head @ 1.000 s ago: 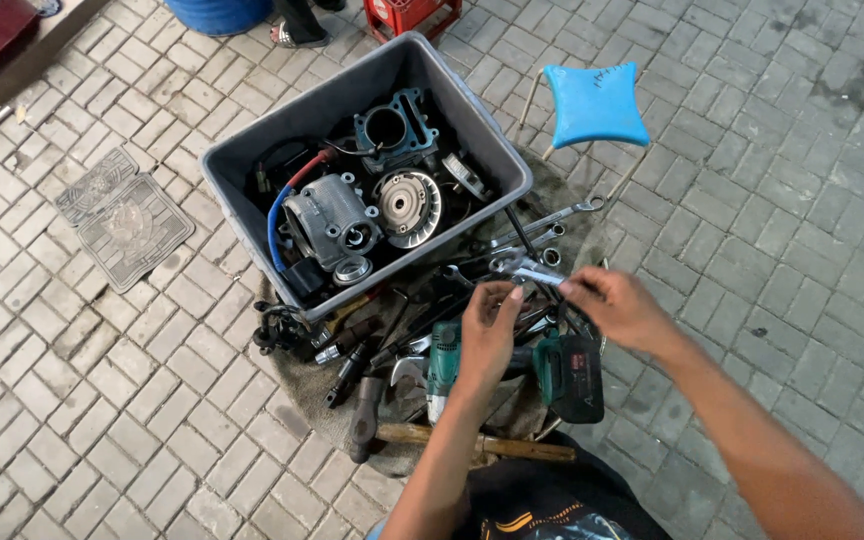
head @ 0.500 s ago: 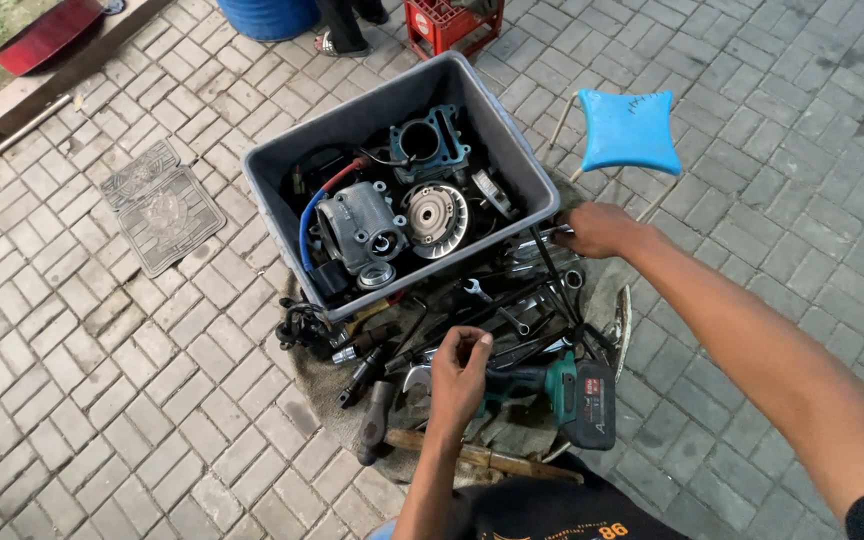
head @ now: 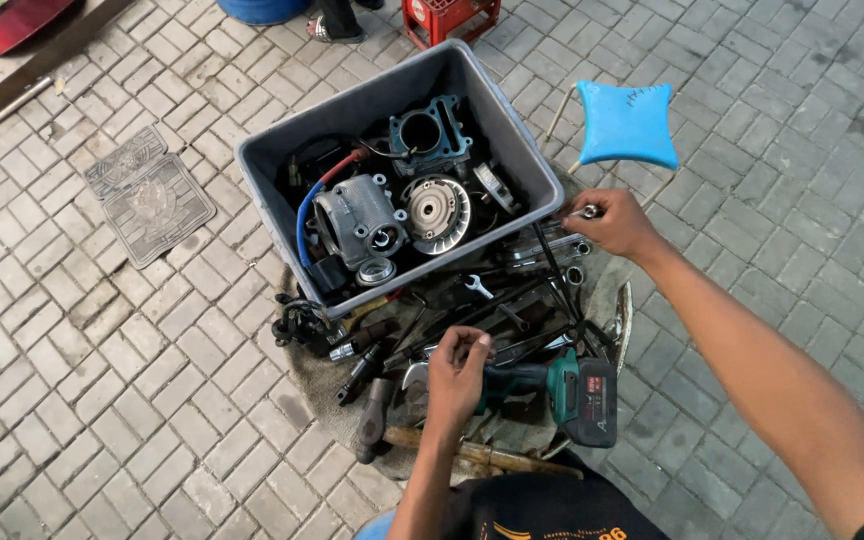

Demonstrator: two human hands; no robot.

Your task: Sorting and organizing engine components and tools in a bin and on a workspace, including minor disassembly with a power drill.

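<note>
My right hand [head: 620, 224] is out at the right corner of a grey plastic tub [head: 512, 130], pinching a small shiny metal tool piece [head: 587, 211] at its fingertips. My left hand [head: 457, 375] hovers over a pile of hand tools [head: 497, 305] on a dirty cloth [head: 317, 385]. Its fingers are curled together and nothing shows in them. Just right of that hand lies a green cordless drill [head: 577, 385]. The tub holds engine parts: a cylinder block [head: 430, 130], a round finned disc [head: 434, 210] and a grey casing [head: 357, 218].
A blue-seated stool [head: 629, 122] stands right of the tub. A hammer [head: 372, 415] and a wooden handle [head: 492, 455] lie at the cloth's near edge. A metal drain cover [head: 147, 190] sits in the brick paving at left. A red crate [head: 449, 15] and someone's foot [head: 332, 28] are beyond the tub.
My hands have come apart: the right one moved up and right to the tub's corner with the metal piece, while the left stayed low over the tools. The view tilted down slightly.
</note>
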